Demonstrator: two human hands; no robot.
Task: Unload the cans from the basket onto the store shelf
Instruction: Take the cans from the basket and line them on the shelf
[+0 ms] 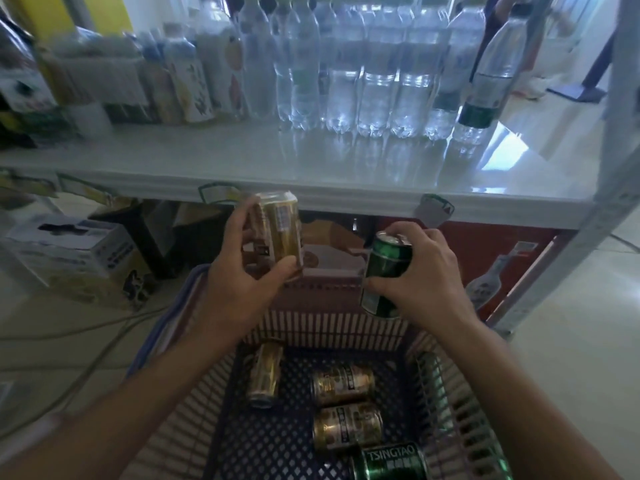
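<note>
Cans still lie loose on the floor of the basket: nearest the camera a green can marked Tsingtao, beyond it two gold cans on their sides, one behind the other, and a taller gold can tipped against the left side. Something green shows through the right wall slats, too blurred to name. Above the basket's far rim, both hands are loaded. The left hand is closed around a slim gold can, held nearly upright. The right hand grips a dark green can from the side and top. Both are raised just below the front lip of the store shelf, not yet on it. Farther back, the shelf carries rows of clear water bottles and some labelled drinks to the left, with bare surface in front. No can stands on the shelf in view, so I judge the unloading to be at an early stage: two cans in transit, at least four left.
</note>
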